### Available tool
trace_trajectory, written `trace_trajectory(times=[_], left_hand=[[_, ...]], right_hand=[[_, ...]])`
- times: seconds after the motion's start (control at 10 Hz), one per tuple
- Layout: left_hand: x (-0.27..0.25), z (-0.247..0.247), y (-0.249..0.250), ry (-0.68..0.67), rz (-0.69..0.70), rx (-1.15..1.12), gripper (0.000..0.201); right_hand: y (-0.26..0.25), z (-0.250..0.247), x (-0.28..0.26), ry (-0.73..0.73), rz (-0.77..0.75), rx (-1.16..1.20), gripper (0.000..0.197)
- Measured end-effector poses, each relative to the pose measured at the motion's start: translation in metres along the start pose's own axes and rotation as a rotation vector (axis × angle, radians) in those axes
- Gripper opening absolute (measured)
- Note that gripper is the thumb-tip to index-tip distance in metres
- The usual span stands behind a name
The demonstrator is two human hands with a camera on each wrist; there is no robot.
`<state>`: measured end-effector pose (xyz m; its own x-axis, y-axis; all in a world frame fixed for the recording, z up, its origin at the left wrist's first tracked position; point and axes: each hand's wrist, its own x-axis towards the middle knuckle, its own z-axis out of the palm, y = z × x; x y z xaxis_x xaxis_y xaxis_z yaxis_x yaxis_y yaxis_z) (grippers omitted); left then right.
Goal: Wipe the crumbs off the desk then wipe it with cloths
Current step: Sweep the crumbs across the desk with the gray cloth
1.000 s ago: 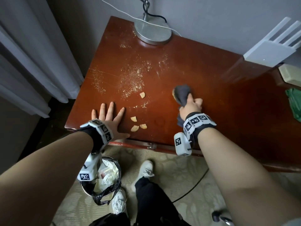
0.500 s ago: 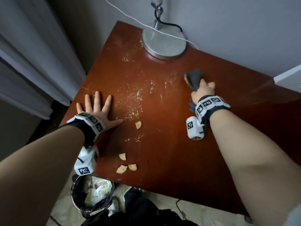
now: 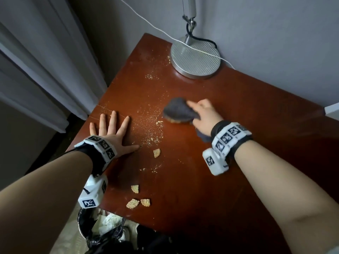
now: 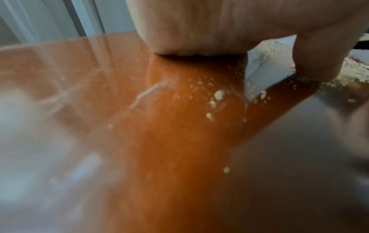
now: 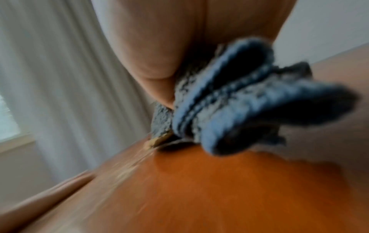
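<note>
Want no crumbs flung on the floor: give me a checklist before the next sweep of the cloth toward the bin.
1. Grey cloth gripped by right hand: ok.
2. Cloth down on the desk: ok, a crumb ridge shows at its leading edge.
3. Left hand flat and bracing, clear of the cloth: ok.
4. Fine crumbs lie in the sweep path: ok.
5. Big pieces near the front edge cleared: not ok.
6. Bin under the front edge, under the big pieces: cannot tell, only partly visible.
</note>
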<state>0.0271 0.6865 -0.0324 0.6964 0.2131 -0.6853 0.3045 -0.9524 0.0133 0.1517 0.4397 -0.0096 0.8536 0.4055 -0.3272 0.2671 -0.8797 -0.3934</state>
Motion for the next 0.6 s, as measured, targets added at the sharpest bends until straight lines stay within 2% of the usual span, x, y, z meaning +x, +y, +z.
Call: trace_trajectory(times=[0.1,0.2,0.3,0.4,0.5,0.6], left_hand=[[0.001,0.000,0.000,0.004,0.003,0.012,0.100],[0.001,0.000,0.000,-0.001,-0.002,0.016,0.100],[0.001,-0.001,0.000,-0.012,-0.002,0.020,0.100],[-0.001,-0.002,-0.002,-0.020,0.005,0.003,0.100],[-0.002,-0.002,-0.005,-0.009,0.022,-0.032,0.100],[-0.001,-0.003,-0.009,0.002,0.029,-0.045,0.104]], right_hand=[[0.011,-0.003,0.025,0.211,0.323,0.018,0.060],[-0.002,0.006,0.033,0.142,0.363,-0.072,0.064],[-0.027,0.020,0.024,-0.026,0.019,-0.228,0.069],[-0.047,0.026,0.002,-0.279,-0.261,-0.248,0.068],[-0.053,0.015,0.000,-0.381,-0.308,-0.161,0.064],[-0.047,0.004,0.025,-0.138,-0.146,0.054,0.063]])
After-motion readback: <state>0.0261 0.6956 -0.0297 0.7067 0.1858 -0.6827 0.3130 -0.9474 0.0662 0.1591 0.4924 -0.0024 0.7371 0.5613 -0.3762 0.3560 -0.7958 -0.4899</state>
